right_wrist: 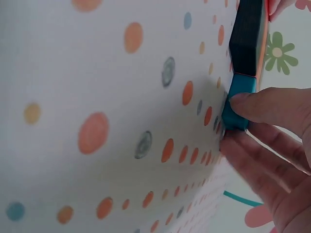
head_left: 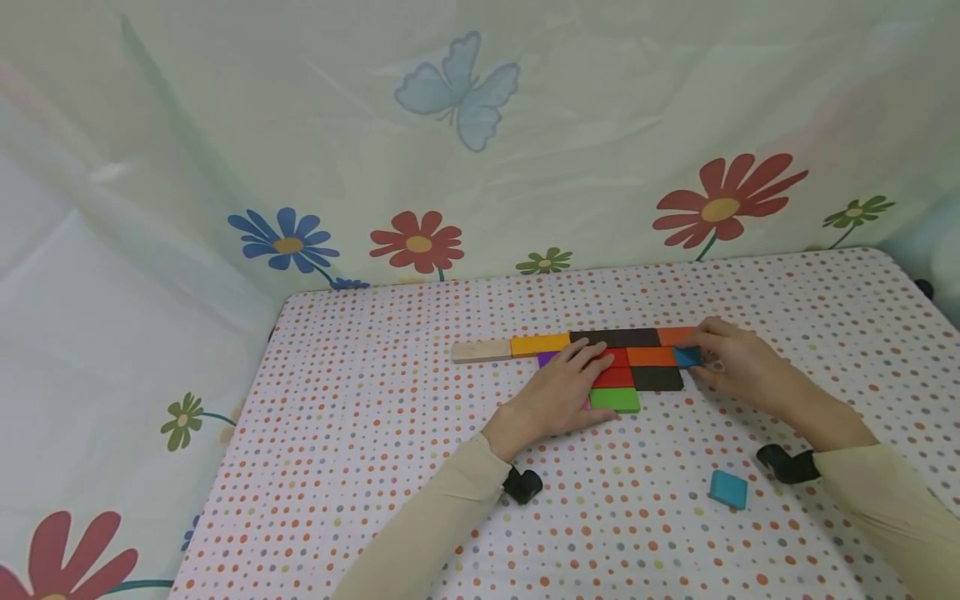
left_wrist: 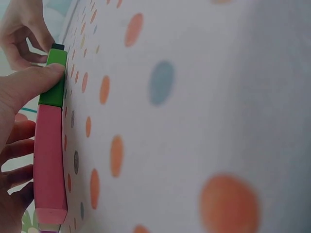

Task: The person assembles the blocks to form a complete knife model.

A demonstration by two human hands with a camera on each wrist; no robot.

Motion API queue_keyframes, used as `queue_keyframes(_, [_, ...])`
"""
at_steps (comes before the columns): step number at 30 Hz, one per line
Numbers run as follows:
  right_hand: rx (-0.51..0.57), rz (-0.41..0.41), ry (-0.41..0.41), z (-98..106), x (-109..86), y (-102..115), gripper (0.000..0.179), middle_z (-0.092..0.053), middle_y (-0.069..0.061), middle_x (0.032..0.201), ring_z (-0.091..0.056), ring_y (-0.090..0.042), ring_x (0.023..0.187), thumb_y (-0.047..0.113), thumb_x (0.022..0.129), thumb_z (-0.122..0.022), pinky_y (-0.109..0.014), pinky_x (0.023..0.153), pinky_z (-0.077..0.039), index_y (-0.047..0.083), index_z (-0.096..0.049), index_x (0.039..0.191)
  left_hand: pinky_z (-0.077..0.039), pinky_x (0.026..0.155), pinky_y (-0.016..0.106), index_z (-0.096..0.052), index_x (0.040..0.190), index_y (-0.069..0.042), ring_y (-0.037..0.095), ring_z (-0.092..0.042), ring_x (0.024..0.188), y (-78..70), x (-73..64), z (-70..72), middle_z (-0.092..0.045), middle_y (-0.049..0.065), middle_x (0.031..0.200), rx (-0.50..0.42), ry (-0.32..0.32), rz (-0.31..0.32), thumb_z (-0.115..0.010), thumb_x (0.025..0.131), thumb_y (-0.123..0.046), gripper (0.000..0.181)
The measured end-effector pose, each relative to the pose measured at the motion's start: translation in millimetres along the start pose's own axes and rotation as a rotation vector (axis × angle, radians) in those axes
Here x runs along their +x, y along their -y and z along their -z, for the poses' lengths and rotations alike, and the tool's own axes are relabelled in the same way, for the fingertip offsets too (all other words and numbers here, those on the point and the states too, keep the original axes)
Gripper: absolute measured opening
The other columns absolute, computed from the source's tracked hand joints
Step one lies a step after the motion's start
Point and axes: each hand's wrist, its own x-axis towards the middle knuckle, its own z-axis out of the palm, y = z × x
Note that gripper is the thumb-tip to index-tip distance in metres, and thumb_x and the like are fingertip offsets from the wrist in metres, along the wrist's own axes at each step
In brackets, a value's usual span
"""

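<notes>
Flat coloured wooden blocks lie side by side in rows on the dotted table cover. My right hand point(head_left: 738, 367) pinches a small blue block point(right_wrist: 239, 102) at the right end of one row, beside an orange block point(head_left: 649, 357) and near a black block point(right_wrist: 247, 39). Across the left part of the rows rests my left hand point(head_left: 558, 392), fingers spread over the red blocks point(head_left: 613, 377). Its thumb touches the green block point(left_wrist: 57, 87), which adjoins a pink block point(left_wrist: 48, 160). A purple block point(head_left: 546, 359) is partly hidden by that hand.
Along the back row lie a plain wood block point(head_left: 482, 351), a yellow block point(head_left: 540, 345) and a long black stretch point(head_left: 615, 337). A loose light-blue block point(head_left: 728, 490) sits nearer the front, between the forearms. Behind the table hangs a flowered cloth point(head_left: 600, 125).
</notes>
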Motion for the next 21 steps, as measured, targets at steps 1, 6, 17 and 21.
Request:
queue_keyframes(1, [0.002,-0.004,0.004,0.6,-0.6,0.2,0.038,-0.060,-0.021,0.104,-0.062,-0.027,0.083,-0.009,0.077,-0.085,-0.047,0.071,-0.058,-0.012,-0.070,0.112,-0.021,0.125,0.030,-0.040,0.161,-0.008,0.028,-0.026,0.157,0.1,0.0,0.0,-0.033,0.010,0.169,0.000,0.000,-0.001,-0.060,0.103,-0.054,0.077])
queue_keyframes(6, [0.031,0.004,0.010,9.8,-5.2,5.7,0.039,-0.060,-0.022,0.108,-0.063,-0.032,0.087,-0.004,0.079,-0.086,-0.050,0.073,-0.058,-0.010,-0.069,0.114,-0.020,0.126,0.029,-0.039,0.161,-0.008,0.028,-0.025,0.157,1.2,0.1,0.0,-0.033,0.010,0.169,0.002,0.005,0.001,-0.060,0.103,-0.054,0.077])
queue_keyframes(17, [0.250,0.161,0.310,20.3,-44.1,19.8,0.029,-0.063,0.011,0.104,-0.062,-0.004,0.087,0.021,0.082,-0.090,-0.027,0.072,-0.057,0.016,-0.076,0.107,-0.021,0.125,0.029,-0.039,0.161,-0.008,0.028,-0.025,0.157,0.5,0.1,2.1,-0.032,0.010,0.169,-0.010,0.013,0.000,-0.061,0.103,-0.053,0.077])
queue_keyframes(21, [0.364,0.093,0.495,20.5,-58.2,19.4,0.033,-0.061,0.012,0.102,-0.054,0.000,0.083,0.025,0.079,-0.092,-0.025,0.069,-0.054,0.018,-0.075,0.107,-0.021,0.125,0.030,-0.039,0.161,-0.008,0.028,-0.025,0.157,-0.3,0.4,2.8,-0.032,0.010,0.169,0.001,0.023,0.004,-0.061,0.103,-0.054,0.077])
